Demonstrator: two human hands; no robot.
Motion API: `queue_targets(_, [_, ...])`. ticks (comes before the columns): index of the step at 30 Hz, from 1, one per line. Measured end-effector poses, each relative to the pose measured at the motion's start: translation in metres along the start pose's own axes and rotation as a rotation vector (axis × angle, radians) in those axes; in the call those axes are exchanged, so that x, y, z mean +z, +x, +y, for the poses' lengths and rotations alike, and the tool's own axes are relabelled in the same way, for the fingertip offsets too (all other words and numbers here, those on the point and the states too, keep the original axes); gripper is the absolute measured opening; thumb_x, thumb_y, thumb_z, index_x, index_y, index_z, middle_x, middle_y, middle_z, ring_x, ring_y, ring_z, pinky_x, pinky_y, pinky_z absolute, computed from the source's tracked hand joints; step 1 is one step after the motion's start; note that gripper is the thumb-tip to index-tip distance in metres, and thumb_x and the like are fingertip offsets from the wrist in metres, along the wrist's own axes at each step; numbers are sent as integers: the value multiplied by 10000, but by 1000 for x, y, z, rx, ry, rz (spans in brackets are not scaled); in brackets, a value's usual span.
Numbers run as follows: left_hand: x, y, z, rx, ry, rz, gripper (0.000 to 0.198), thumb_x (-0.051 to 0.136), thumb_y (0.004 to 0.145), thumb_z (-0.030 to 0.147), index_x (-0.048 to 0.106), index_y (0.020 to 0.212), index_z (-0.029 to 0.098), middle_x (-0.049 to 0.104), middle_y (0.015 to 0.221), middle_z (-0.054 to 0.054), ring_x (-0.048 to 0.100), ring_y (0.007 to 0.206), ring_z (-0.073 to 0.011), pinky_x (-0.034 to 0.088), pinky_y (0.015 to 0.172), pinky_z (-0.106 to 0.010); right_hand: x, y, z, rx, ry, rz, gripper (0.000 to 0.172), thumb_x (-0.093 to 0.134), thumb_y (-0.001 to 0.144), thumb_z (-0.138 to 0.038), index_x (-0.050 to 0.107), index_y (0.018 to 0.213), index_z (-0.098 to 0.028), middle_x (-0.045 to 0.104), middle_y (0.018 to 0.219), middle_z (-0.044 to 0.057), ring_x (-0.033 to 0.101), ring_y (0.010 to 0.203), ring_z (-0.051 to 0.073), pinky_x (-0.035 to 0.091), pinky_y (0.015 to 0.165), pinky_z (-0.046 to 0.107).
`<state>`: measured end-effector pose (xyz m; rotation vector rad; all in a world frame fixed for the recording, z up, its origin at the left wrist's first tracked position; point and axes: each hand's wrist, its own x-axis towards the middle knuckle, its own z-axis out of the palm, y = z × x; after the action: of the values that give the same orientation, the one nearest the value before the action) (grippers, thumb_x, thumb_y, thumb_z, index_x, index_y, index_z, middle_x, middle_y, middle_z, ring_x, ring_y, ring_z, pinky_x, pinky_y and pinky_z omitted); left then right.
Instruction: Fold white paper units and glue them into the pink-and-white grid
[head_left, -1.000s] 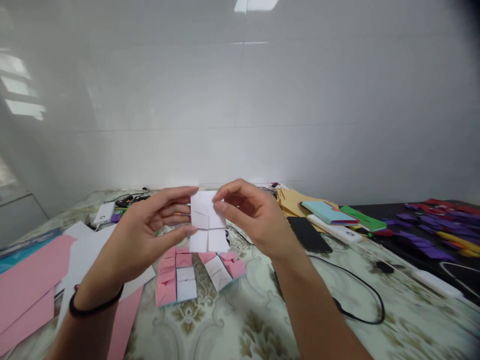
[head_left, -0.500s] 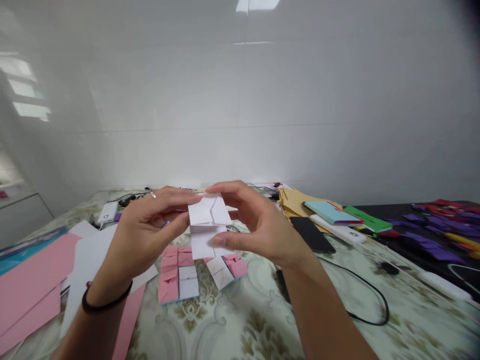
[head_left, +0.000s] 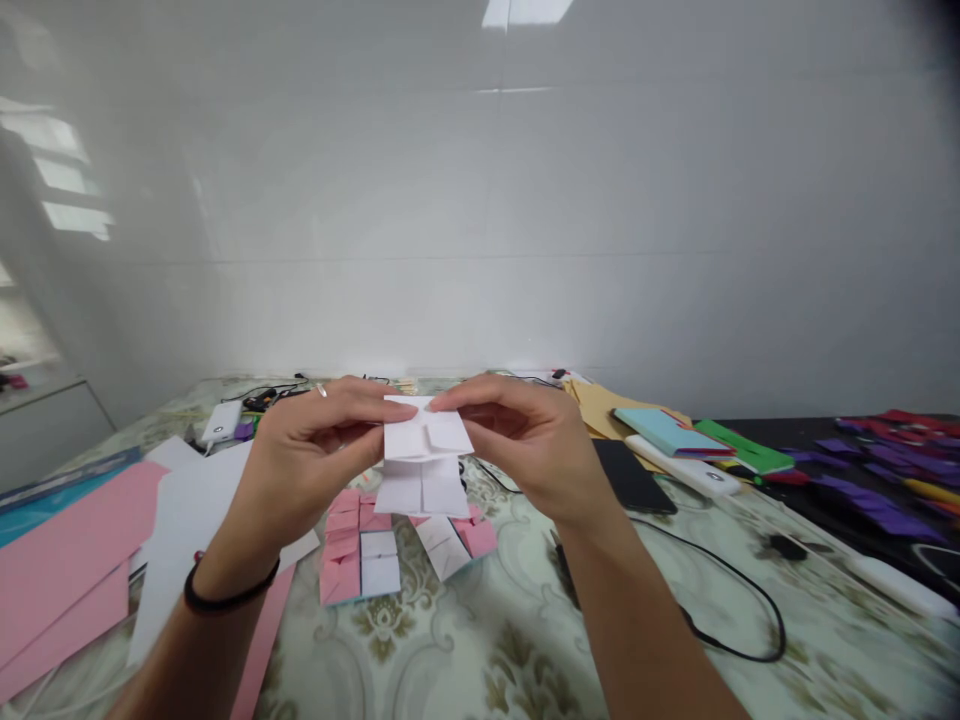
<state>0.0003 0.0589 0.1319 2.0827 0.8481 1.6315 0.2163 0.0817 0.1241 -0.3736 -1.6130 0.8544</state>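
Note:
A small white folded paper piece (head_left: 424, 460) is held in the air above the table, between both hands. My left hand (head_left: 307, 465) pinches its upper left edge with fingers closed on it; a dark band sits on that wrist. My right hand (head_left: 517, 445) pinches the upper right edge, its fingers curled over the top fold. The paper's upper half is bent toward me along a crease. Below it on the patterned tablecloth (head_left: 480, 630) lie folded pink and white paper squares (head_left: 360, 550) and another pink and white piece (head_left: 454, 535).
Pink sheets (head_left: 67, 560) and white sheets (head_left: 187, 520) lie at the left. A black phone (head_left: 630, 475), a white power bank (head_left: 679, 465), coloured paper pads (head_left: 667, 430) and purple paper pieces (head_left: 877, 480) sit at the right. A black cable (head_left: 720, 600) loops beside my right forearm.
The white paper has gone from upright and flat to creased, with its top half folded toward me. Both hands shifted slightly, keeping their pinch on the top edge.

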Motion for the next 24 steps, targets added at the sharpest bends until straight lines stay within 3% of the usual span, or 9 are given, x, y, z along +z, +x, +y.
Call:
queue_targets(6, [-1,1,2,42,3,-15,217,812,858,147,876,949,333,822,1026,-34,745,997,-189,588,803,-260,-2,0,1,-91,-56,-37,265,805,849,-98,874,924,-343,802,939,11,718,854,156,566,691,263])
queue_targets(13, [3,3,6,-14,21,51,99,808,858,193,868,860,271,826,962,-55,755,956,-209,615,747,-277,3,3,-2,-21,-61,27,10,858,838,-273,858,829,-271,789,901,39,711,810,173,597,700,303])
queue_targets(17, [9,3,7,-106,-81,103,43,827,833,198,823,801,226,821,908,-35,758,806,-183,624,667,-260,8,3,0,61,-4,94,144,902,781,-322,798,765,-223,754,784,18,673,725,153,581,666,288])
queue_targets(24, [11,3,8,-162,-142,124,93,829,826,168,771,762,201,787,813,6,724,699,-125,586,607,-192,14,2,1,127,73,129,226,916,748,-312,720,741,-198,704,731,-7,637,662,120,563,623,249])
